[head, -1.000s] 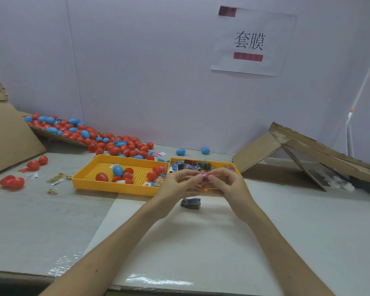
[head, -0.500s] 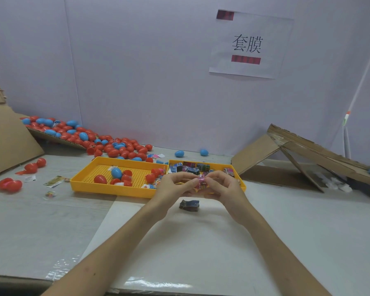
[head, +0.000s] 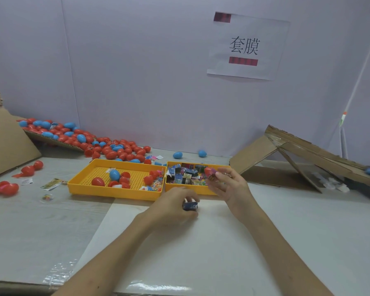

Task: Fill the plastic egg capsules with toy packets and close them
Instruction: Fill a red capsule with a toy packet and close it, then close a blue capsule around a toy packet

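Centre frame: our left hand (head: 173,207) pinches a small dark blue toy packet (head: 190,206) on the white tabletop (head: 201,253). Just up & right, our right hand (head: 231,185) grips a red plastic egg capsule (head: 208,170) over the yellow plastic tray (head: 196,189) of packets. We see a 2nd yellow perforated tray (head: 115,193) w/ loose eggs touching its left side.

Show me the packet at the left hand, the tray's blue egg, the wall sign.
packet (head: 190,206): head view, visible side.
blue egg (head: 114,174): head view, middle.
wall sign (head: 243,46): head view, printed characters.
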Available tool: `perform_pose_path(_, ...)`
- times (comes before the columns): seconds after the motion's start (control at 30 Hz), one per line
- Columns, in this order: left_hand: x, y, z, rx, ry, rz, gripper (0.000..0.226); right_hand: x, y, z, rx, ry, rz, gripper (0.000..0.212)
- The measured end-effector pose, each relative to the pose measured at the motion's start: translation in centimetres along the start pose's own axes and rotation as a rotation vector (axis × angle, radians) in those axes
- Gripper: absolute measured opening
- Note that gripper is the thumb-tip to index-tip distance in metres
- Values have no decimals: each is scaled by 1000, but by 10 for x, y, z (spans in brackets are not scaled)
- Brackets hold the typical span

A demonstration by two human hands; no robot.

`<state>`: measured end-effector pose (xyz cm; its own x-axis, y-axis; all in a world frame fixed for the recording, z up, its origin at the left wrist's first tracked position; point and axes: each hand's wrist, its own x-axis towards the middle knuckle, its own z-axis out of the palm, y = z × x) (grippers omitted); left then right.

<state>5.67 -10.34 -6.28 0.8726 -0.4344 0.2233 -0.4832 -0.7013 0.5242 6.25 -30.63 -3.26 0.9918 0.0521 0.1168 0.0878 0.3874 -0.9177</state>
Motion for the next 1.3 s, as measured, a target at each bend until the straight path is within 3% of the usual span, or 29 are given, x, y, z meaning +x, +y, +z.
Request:
perform_pose_path(0.13,2,-1,-4,-25,-48,-13,32,5,-3,3,-120,-33,148,23)
perform_pose_path(0.3,4,-8,-2,-54,-43,6,41,32,-41,5,-308,-59,176,36)
perform_pose_path(0.37,5,-10,-1,-76,-29,7,39,55,-74,-1,-170,53,31,41)
perform_pose_path(0.47,5,-12,0,-100,-24,4,38,89,-124,-24,272,332,-114,45)
perform_pose_path(0.57,5,-13,-3,-119,-39,1,45,89,-122,-36,86,431,-9,46)
perform_pose_path(0.73,4,-12,-1,-133,22,-4,47,51,-54,-14,-479,174,-109,18)
perform_pose_path(0.9,6,-13,5,-97,84,-11,58,13,5,1,-793,-135,-256,29)
perform_pose_path(1.0,6,-16,6,-103,99,2,60,3,22,1,-1006,-290,-230,43)
perform_pose_path(1.1,7,-19,7,-108,93,5,61,0,27,-2,-1093,-356,-197,48)
perform_pose_path(1.3,6,-19,6,-102,80,4,58,1,25,-3,-1117,-370,-254,30)
